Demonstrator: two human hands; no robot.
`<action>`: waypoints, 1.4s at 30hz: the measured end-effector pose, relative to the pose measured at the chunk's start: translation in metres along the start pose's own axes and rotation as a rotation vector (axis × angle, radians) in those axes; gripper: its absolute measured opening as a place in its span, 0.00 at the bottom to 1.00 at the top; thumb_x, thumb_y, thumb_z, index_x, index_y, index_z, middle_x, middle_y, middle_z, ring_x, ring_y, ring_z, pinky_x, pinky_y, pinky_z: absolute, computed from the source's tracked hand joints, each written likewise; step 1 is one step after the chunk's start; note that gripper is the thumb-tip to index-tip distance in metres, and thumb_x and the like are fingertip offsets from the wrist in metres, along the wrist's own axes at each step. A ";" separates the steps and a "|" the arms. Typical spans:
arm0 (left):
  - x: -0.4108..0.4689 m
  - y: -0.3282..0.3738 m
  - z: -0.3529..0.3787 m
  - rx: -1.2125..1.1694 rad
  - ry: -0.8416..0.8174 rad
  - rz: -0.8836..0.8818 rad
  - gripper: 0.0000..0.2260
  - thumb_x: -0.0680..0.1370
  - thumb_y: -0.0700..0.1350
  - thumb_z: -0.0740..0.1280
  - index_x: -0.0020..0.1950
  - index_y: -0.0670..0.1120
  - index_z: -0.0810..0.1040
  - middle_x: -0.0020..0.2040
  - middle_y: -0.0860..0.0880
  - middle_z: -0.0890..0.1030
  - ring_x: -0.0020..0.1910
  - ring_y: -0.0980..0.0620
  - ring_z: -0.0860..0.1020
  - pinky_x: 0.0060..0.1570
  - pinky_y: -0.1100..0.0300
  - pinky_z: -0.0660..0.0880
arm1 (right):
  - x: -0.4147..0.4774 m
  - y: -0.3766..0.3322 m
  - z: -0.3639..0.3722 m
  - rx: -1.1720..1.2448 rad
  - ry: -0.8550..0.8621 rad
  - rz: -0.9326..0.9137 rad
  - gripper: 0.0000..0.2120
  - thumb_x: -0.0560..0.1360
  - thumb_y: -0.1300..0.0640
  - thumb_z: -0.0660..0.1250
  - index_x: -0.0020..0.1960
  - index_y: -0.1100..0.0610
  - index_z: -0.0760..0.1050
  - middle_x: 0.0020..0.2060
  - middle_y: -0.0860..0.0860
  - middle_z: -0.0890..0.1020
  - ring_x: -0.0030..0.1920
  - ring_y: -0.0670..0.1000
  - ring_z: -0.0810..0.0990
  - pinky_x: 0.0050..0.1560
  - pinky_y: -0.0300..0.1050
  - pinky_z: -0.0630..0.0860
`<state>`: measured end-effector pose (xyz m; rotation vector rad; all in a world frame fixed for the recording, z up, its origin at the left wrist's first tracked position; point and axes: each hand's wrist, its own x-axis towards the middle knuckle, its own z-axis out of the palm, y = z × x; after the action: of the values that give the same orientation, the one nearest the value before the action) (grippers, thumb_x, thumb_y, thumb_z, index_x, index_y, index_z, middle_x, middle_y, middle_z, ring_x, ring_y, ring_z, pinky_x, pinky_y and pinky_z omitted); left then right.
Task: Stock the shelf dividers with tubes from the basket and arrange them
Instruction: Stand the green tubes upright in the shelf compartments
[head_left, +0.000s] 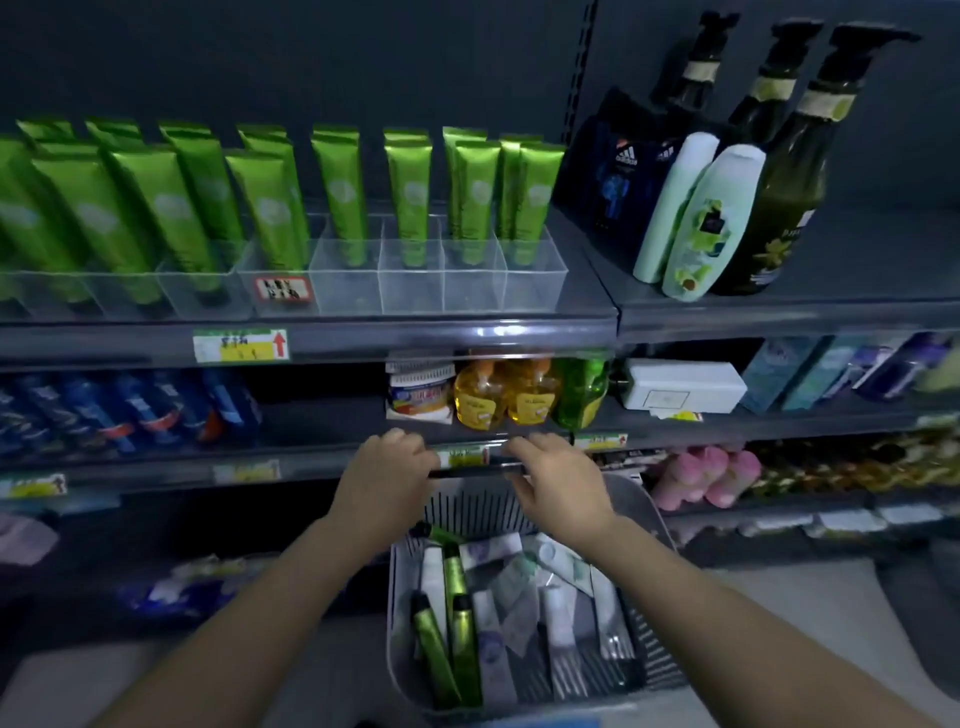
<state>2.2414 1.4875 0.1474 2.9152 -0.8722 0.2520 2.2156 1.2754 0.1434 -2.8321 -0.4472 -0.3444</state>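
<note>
A grey slatted basket (655, 525) sits low in front of the shelves. It holds a few green tubes (458, 623) and several white tubes (557, 608) lying loose. My left hand (384, 473) and my right hand (558, 486) both grip the basket's dark handle (475, 471), one at each end, fingers curled over it. On the upper shelf, clear plastic dividers (410, 283) hold upright green tubes (343, 192). The front compartments of the right-hand dividers have no tubes in them.
Bottles (711, 223) stand on the upper shelf right of the dividers. The middle shelf carries blue tubes (124, 410), yellow bottles (498, 395) and a white box (680, 384). Pink items (701, 475) lie lower right. The shelf edge (363, 343) carries price tags.
</note>
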 end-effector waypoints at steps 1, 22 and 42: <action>-0.003 0.007 0.009 -0.005 -0.064 -0.016 0.02 0.71 0.42 0.71 0.39 0.47 0.80 0.38 0.49 0.78 0.39 0.46 0.76 0.37 0.54 0.73 | -0.008 0.003 0.008 0.014 -0.032 0.014 0.10 0.72 0.57 0.69 0.53 0.57 0.78 0.43 0.55 0.81 0.46 0.60 0.79 0.35 0.51 0.76; -0.047 0.052 0.192 0.237 -1.085 0.097 0.20 0.79 0.42 0.60 0.70 0.39 0.66 0.69 0.40 0.66 0.68 0.43 0.64 0.64 0.48 0.62 | -0.088 0.012 0.189 -0.085 -0.854 -0.079 0.22 0.74 0.62 0.64 0.67 0.60 0.69 0.68 0.59 0.69 0.66 0.60 0.69 0.60 0.55 0.70; -0.031 0.048 0.236 0.414 -1.209 0.292 0.18 0.82 0.48 0.57 0.72 0.47 0.67 0.72 0.45 0.66 0.71 0.45 0.60 0.71 0.49 0.53 | -0.080 0.033 0.236 -0.259 -0.850 -0.492 0.12 0.75 0.61 0.63 0.58 0.57 0.77 0.56 0.55 0.78 0.59 0.58 0.72 0.56 0.52 0.71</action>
<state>2.2204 1.4335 -0.0880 3.0932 -1.4601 -1.6405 2.1978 1.2899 -0.1067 -2.9489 -1.3441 0.8181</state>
